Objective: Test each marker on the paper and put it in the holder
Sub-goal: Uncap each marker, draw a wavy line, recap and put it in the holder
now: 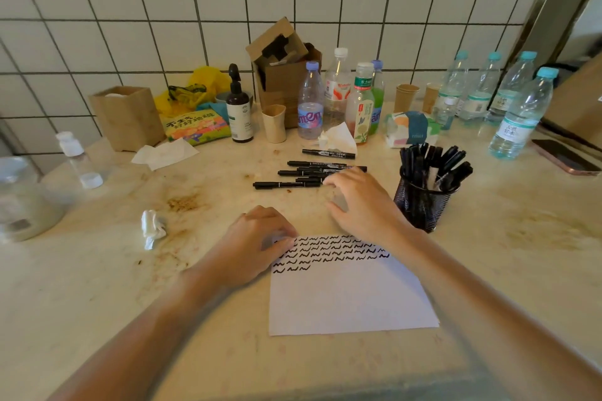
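Several black markers (pixel 309 172) lie loose on the counter (pixel 97 286), side by side in a small cluster beyond the paper (pixel 348 296), with one more marker (pixel 328 153) lying apart, farther back near a crumpled tissue (pixel 338 137). The right hand (pixel 361 202) reaches over the near right end of the cluster; its fingers (pixel 338 181) are curled downward at the marker ends, touching or just above them, and whether they actually grasp one I cannot tell, since the hand hides the contact. The left hand (pixel 257 244) rests at the top left corner of the paper, fingers bent and pressed down on the sheet's edge, holding nothing else.

The paper lies flat in front of the person, its top part filled with rows of short black squiggles, the lower part blank. Just right of the right hand stands the holder (pixel 420 205), a dark mesh cup already packed with many black markers standing tilted in it.

Along the tiled wall sit plastic bottles (pixel 311 101), a dark pump bottle (pixel 239 107), paper cups (pixel 405 96), a cardboard box (pixel 283 75) and a yellow bag (pixel 195 88). A phone (pixel 563 156) lies at the far right, and a wadded tissue (pixel 153 226) sits left of the left hand.
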